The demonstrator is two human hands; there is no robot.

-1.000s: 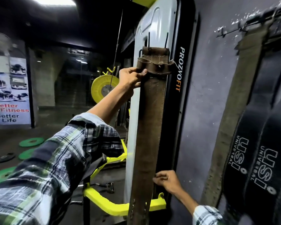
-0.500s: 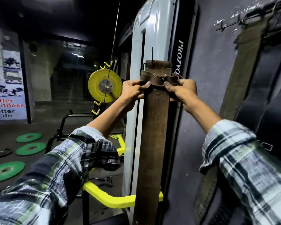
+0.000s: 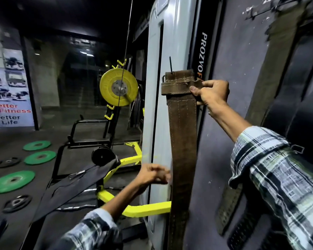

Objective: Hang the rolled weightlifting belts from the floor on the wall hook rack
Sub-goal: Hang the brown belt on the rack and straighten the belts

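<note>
Up high, right hand (image 3: 212, 93) fingers pinch the brown belt (image 3: 183, 134); blurred left hand (image 3: 154, 175) unclear.

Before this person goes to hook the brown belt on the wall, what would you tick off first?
1. Right hand grips the brown belt at its buckle end: ok.
2. Belt unrolled, hanging straight down: ok.
3. Left hand steadying the belt: cannot tell, it is blurred beside the strap.
4. Buckle prong stands up free above the belt top: ok.
5. Free hook on the wall rack: cannot tell, that corner is blurred.
6. Hung belts to the right, out of the path: cannot tell.
</note>
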